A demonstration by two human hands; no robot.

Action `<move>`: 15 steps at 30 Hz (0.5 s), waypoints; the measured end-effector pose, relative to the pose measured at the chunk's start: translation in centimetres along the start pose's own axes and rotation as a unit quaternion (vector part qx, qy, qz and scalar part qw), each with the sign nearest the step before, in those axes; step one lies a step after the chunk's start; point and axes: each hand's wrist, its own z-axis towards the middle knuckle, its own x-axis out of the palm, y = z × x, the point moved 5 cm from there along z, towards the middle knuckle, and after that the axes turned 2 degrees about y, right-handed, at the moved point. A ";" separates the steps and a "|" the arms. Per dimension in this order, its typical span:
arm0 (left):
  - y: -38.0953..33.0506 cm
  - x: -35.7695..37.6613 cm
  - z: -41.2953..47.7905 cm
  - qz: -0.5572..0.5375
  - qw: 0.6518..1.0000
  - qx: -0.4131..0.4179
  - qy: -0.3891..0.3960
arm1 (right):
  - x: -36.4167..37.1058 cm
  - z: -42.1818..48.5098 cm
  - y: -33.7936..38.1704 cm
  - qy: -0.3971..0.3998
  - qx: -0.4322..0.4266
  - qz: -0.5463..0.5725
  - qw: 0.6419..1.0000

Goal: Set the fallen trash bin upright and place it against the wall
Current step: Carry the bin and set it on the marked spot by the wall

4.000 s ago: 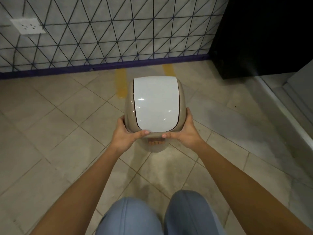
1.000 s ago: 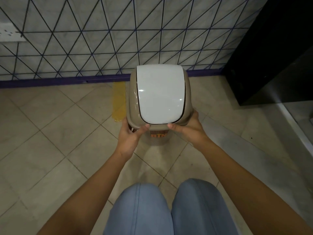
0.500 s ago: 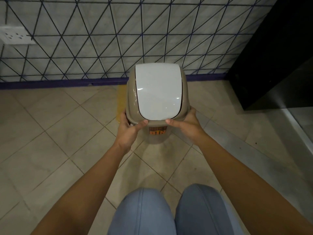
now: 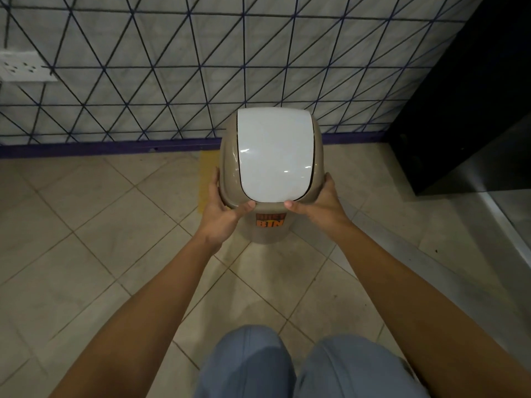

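While held upright — trash bin, lidded.

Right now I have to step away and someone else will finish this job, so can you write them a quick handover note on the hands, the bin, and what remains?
Left hand: gripping the left side of the bin's top, thumb on the front rim.
Right hand: gripping the right side, thumb on the front rim.
Trash bin: upright, white swing lid on top, "BIN" sticker facing the person, near the tiled wall above the purple baseboard.
Done: bin is set upright and brought close to the wall.
Left: I cannot tell whether its back touches the wall; push it flush if needed, then let go with both hands.
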 end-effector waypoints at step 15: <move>-1.4 -0.7 3.5 0.002 1.000 0.010 -0.010 | 1.0 3.9 1.2 0.014 -0.012 -0.012 1.000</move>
